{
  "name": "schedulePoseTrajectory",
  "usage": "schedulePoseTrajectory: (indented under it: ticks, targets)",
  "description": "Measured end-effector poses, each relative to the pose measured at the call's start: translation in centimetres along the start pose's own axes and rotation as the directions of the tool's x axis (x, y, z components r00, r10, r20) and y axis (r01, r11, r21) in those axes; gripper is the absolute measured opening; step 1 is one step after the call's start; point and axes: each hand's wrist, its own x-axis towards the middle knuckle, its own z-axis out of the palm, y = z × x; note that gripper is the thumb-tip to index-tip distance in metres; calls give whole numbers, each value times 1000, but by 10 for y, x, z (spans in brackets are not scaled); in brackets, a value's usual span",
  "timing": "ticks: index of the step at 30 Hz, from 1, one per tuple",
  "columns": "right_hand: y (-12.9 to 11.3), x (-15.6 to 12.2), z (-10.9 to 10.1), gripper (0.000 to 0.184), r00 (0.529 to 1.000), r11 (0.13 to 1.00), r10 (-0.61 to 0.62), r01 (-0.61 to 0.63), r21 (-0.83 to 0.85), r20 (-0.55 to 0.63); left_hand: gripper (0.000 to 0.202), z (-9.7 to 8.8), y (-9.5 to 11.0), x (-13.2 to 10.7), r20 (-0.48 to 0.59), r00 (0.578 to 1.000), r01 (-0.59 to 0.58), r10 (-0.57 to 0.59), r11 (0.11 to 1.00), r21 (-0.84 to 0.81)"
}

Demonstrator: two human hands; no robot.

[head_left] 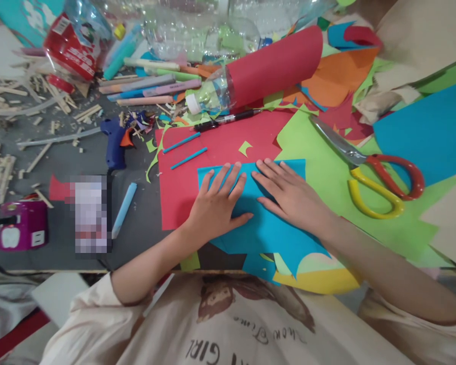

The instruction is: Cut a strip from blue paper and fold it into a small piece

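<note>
1. The left hand (216, 203) is lying flat, palm down, on the teal-blue cut paper sheet (266, 230). Its fingers are stretched out and slightly apart, gripping nothing.
2. The right hand (289, 195) is pressing down flat on the same teal-blue sheet just beside the left one. Its fingers are also spread and not closed on anything, and its fingertips are nearly meeting those of the left hand.
3. The teal-blue sheet is lying in front of the person on the dark grey desk (144, 223), and its near corner is reaching past the desk's front edge.
4. A large red paper sheet (220, 147) is lying under the teal-blue sheet and showing to its left and beyond it.
5. A lime-green paper sheet (327, 152) is spreading out to the right of the teal-blue sheet, touching it.
6. Steel scissors with one red and one yellow handle loop (368, 167) are resting on the green paper, right of the teal-blue sheet and near it.
7. Two thin blue strips (182, 142) are lying on the red paper, just beyond the teal-blue sheet's left corner.
8. A clear plastic bottle wrapped in red paper (273, 66) is lying on its side, well beyond the teal-blue sheet.
9. A dark blue glue gun (115, 142) is lying well to the left of the teal-blue sheet.
</note>
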Motion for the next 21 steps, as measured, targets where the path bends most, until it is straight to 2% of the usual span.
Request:
schedulePoseTrajectory:
  ticks: [9,15,21]
  targets:
    - [-1,-5,-2,48,999,998,27,-28,-60,-24,65,-5,-4,-5,-7,998,63,-63,998,-11]
    - [-2,-11,-8,49,996,994,87,-89,-65,-31,63,-13,-16,-16,-5,995,102,-102,993,66]
    - [4,-22,-18,43,993,981,114,-119,-156,-40,59,-15,-31,-30,14,988,152,-154,986,74]
